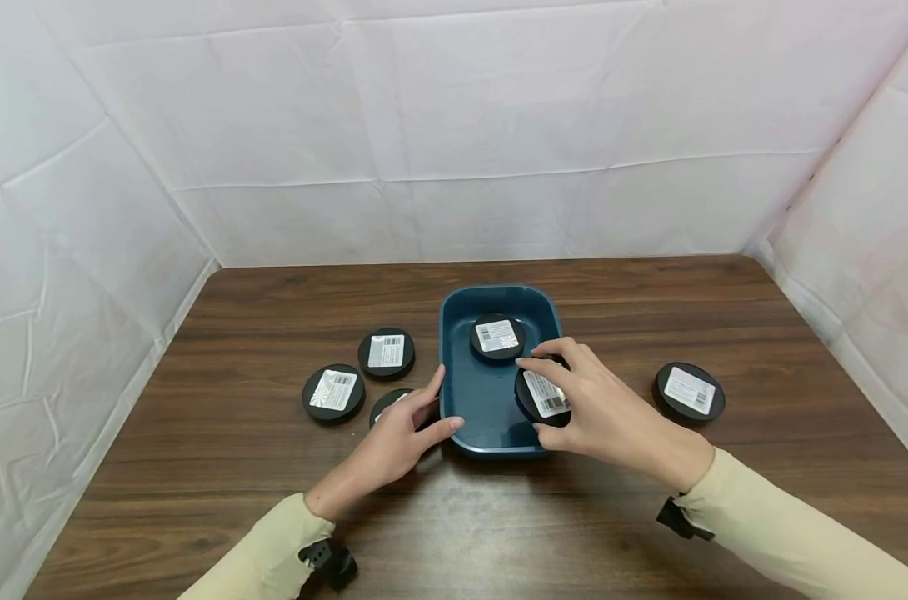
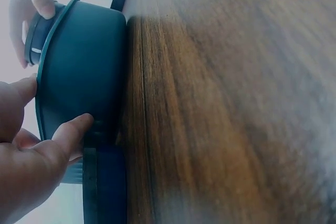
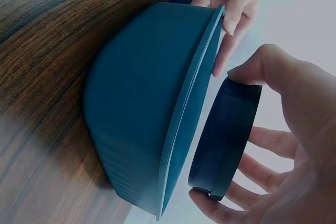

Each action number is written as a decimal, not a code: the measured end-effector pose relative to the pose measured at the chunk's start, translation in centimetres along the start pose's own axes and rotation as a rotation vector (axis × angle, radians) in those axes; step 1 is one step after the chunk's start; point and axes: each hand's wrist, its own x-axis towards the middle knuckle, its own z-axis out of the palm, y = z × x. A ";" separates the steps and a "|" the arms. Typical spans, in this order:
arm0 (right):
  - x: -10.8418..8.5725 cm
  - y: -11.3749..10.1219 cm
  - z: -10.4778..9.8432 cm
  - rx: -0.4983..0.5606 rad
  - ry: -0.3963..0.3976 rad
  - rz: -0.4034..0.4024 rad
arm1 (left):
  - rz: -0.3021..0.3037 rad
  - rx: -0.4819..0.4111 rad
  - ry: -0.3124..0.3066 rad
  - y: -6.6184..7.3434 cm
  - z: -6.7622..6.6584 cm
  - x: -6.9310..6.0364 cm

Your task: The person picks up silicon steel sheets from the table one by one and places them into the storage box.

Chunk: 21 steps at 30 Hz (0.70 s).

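Observation:
My right hand point(image 1: 607, 408) grips a flat round black case point(image 1: 546, 393) with a white barcode label by its edges, thumb on the near side and fingers on the far side. The right wrist view shows this held case point(image 3: 226, 135) tilted above the rim of a blue plastic tray point(image 1: 472, 417). Another labelled black case point(image 1: 496, 337) lies inside the tray towards its far end. At the tray's near left corner, my left hand point(image 1: 394, 442) holds the wall, thumb over the rim and a fingertip against the outside point(image 2: 84, 121). A partly hidden case point(image 1: 386, 402) lies beside that hand.
Two labelled black cases, one nearer point(image 1: 334, 392) and one farther point(image 1: 386, 353), lie left of the tray. Another case point(image 1: 689, 392) lies to the right. The brown wooden table point(image 1: 484, 533) is bordered by white sheeting point(image 1: 461, 208) at the back and sides.

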 end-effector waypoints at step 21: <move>1.5 -0.2 0.7 -0.011 -0.083 -0.025 | 0.023 -0.011 -0.006 -0.1 0.1 0.1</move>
